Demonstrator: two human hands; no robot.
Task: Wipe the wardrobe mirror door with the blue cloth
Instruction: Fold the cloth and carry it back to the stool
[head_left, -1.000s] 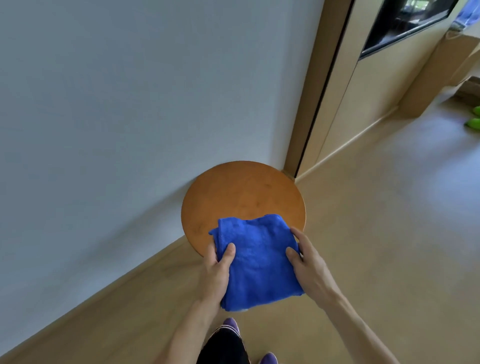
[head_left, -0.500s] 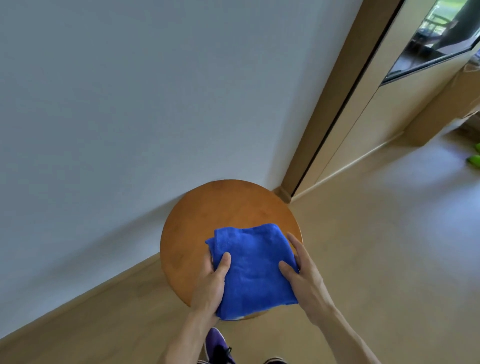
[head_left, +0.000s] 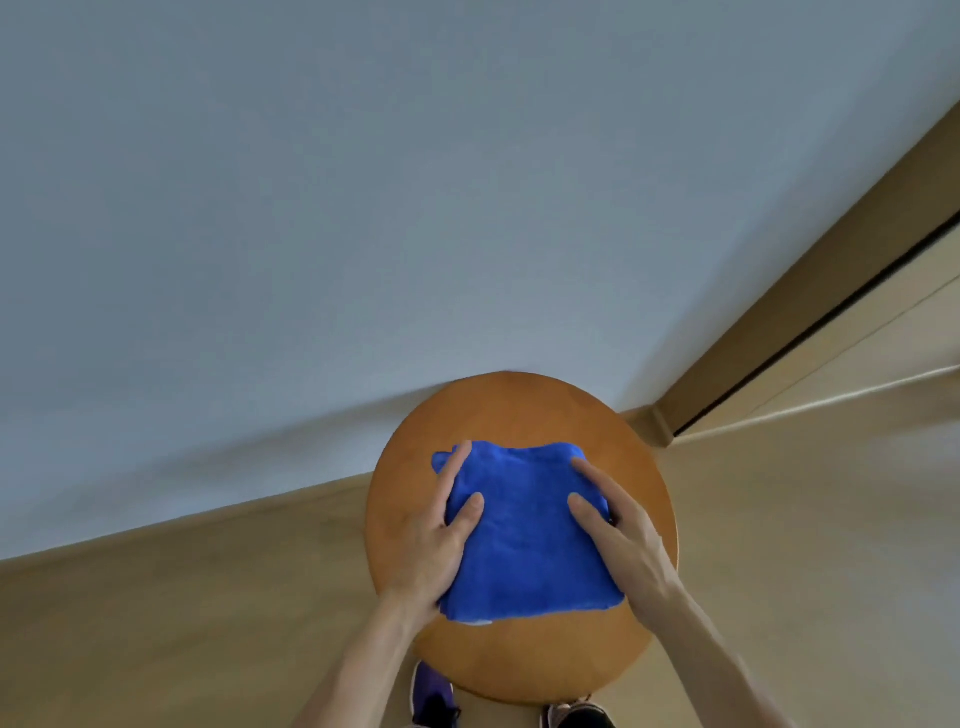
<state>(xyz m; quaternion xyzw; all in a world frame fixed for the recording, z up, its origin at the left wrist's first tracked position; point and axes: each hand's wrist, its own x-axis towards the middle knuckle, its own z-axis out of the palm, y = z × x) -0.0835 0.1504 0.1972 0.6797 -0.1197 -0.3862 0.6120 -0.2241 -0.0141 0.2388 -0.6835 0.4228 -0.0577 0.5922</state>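
Observation:
A folded blue cloth (head_left: 524, 540) lies flat on a round wooden stool (head_left: 519, 410) standing against the wall. My left hand (head_left: 434, 540) grips the cloth's left edge, thumb on top and fingers along its side. My right hand (head_left: 621, 540) holds the right edge the same way. Only the lower frame and track of the wardrobe door (head_left: 841, 358) show at the right edge; its mirror is out of view.
A pale grey-blue wall (head_left: 363, 208) fills the upper view, meeting a light wooden floor (head_left: 182, 613) at a low skirting. My two shoes (head_left: 434, 699) show under the stool's near edge. Open floor lies to the right of the stool.
The view has closed in and tilted down over the stool. The cloth has moved from hanging off the stool's near edge to lying fully on its top, both hands still on it.

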